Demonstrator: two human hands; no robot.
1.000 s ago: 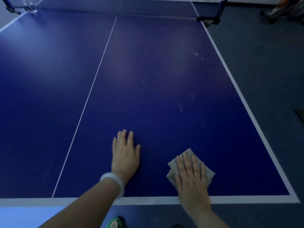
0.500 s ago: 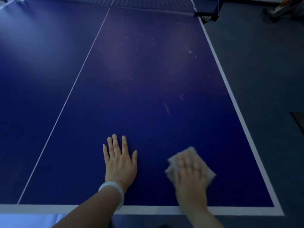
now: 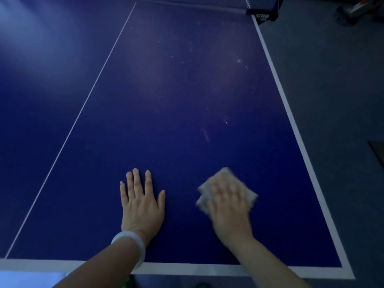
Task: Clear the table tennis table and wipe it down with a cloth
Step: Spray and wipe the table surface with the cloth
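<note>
Right hand (image 3: 229, 201) pressed flat, fingers spread, on cloth (image 3: 250, 196) near surface (image 3: 187, 90) end line; left hand (image 3: 142, 201) flat beside. Risk: short strokes could miss specks (image 3: 240, 60) toward net.

White lettering shows on the black net clamp (image 3: 262, 16) fixed at the far right corner of the blue table tennis table (image 3: 187, 100), but it appears upside down and too blurred to read; no other text or numbers are visible
</note>
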